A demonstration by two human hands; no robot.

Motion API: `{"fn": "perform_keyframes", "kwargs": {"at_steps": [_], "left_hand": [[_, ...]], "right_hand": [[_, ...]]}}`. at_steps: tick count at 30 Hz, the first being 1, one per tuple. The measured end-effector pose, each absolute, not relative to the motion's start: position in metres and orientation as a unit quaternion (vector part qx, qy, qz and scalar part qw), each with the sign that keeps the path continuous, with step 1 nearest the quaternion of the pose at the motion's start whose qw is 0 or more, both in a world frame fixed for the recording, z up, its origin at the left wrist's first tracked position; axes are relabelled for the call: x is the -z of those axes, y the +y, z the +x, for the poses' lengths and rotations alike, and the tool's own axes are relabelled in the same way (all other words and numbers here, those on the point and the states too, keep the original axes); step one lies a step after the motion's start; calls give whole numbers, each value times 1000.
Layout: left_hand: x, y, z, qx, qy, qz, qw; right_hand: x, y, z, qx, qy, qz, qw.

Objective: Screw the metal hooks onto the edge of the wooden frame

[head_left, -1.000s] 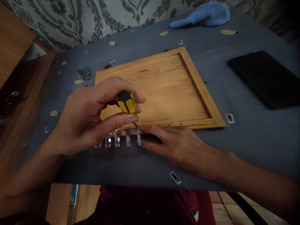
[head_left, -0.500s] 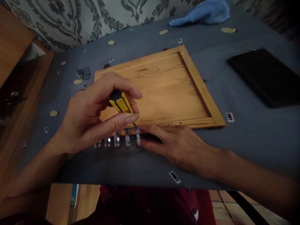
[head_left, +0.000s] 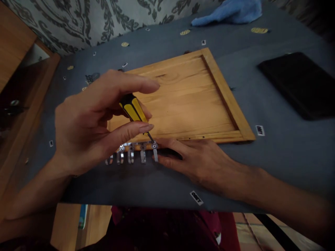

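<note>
My left hand (head_left: 89, 115) holds a screwdriver (head_left: 136, 109) with a yellow and black handle, pinched between thumb and fingers, the index finger lifted off it. The shaft slants down and its tip meets the right end of a metal hook rail (head_left: 143, 148), near a screw. This rail, with several silver hooks, lies along the near edge of a framed wooden panel (head_left: 183, 101). My right hand (head_left: 206, 164) grips the rail's right end, one finger at the top and another beside the last hook; its grip is partly hidden.
A grey patterned cloth covers the table (head_left: 162, 188). A black flat device (head_left: 298, 85) lies at the right, a blue cloth (head_left: 232, 12) at the back. Behind my left hand is a small dark pile (head_left: 91, 77). A wooden cabinet (head_left: 28, 104) stands at the left.
My left hand has loosened around the screwdriver handle, its index finger lifting and straightening, and more of the handle shows. My right hand stays at the rail's end. The view has shifted slightly.
</note>
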State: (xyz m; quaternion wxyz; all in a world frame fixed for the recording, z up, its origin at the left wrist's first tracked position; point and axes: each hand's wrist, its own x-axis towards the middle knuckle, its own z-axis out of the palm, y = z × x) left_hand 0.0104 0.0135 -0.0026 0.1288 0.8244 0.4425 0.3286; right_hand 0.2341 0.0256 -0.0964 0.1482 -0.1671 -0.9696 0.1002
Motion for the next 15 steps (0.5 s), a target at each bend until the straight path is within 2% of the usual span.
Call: {"fn": "perform_keyframes", "kwargs": {"at_steps": [3,15], "left_hand": [[1,16,8,-321,427,835,131],[-1,28,-1,-302,320,885,151]], "right_hand": [[95,25,235,-67,-973,-162,151],[97,26,234,-61,-972,-159,159]]}}
